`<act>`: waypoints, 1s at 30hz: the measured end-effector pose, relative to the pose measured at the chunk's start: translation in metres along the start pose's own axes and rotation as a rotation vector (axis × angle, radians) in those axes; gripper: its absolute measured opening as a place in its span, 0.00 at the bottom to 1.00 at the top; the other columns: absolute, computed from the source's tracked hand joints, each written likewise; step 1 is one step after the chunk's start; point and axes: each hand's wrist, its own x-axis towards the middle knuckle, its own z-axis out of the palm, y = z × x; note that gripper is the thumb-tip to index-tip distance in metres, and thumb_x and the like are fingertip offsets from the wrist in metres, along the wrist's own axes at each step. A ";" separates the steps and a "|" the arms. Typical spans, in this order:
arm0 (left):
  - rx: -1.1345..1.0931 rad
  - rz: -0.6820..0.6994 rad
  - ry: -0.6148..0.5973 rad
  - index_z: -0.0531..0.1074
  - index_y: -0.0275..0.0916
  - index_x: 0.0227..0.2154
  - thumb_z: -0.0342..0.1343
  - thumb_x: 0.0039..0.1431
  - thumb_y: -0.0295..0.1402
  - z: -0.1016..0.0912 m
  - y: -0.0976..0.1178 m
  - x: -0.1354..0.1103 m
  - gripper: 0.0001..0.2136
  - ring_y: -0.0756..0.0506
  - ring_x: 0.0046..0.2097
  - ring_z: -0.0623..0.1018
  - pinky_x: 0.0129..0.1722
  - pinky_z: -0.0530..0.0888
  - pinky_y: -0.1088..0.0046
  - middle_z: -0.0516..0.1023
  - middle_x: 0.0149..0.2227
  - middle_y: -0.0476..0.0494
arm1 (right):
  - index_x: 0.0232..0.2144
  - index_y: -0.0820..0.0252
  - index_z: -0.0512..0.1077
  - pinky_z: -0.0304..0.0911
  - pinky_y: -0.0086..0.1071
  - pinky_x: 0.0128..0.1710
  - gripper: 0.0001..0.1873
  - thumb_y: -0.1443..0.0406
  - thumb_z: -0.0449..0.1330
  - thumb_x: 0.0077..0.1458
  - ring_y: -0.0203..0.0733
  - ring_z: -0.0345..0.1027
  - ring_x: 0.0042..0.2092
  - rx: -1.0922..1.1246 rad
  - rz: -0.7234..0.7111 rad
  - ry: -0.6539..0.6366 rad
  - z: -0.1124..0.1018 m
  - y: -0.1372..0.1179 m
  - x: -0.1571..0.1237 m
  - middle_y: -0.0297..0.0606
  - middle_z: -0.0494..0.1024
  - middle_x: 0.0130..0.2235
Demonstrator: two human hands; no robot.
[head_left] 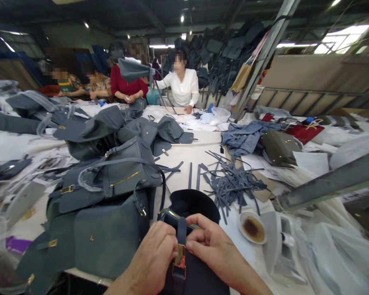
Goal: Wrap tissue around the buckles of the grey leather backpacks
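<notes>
Here, the left hand and right hand are curled closed, fingers pinching a navy strap with a brass buckle on a dark leather handbag, at the table's near edge. Beside it lie grey handbags, cut grey leather strips and a small dish of brown liquid.

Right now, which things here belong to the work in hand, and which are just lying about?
In hand: left hand, right hand, dark strap with brass buckle, dark bag.
Lying about: grey leather handbags, cut grey straps, cup with brown dregs.
</notes>
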 end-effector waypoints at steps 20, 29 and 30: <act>-0.119 -0.066 -0.485 0.65 0.42 0.33 0.49 0.60 0.23 -0.027 -0.006 0.024 0.06 0.51 0.31 0.72 0.30 0.67 0.79 0.73 0.31 0.53 | 0.36 0.60 0.66 0.41 0.24 0.19 0.18 0.66 0.62 0.39 0.26 0.48 0.18 0.070 0.045 -0.028 -0.005 -0.002 0.008 0.20 0.69 0.18; 0.472 -0.292 -0.120 0.73 0.42 0.26 0.48 0.60 0.32 -0.098 -0.059 -0.017 0.10 0.47 0.30 0.75 0.33 0.69 0.73 0.77 0.27 0.48 | 0.39 0.60 0.66 0.43 0.23 0.19 0.23 0.62 0.67 0.40 0.26 0.53 0.18 0.097 0.025 0.034 -0.037 0.003 0.016 0.22 0.72 0.19; 0.573 -0.341 -0.064 0.75 0.41 0.33 0.48 0.58 0.31 -0.111 -0.072 -0.030 0.10 0.44 0.35 0.77 0.39 0.70 0.69 0.79 0.33 0.45 | 0.40 0.61 0.66 0.44 0.23 0.20 0.24 0.61 0.68 0.39 0.26 0.54 0.18 0.114 0.017 0.025 -0.042 0.000 0.017 0.22 0.72 0.20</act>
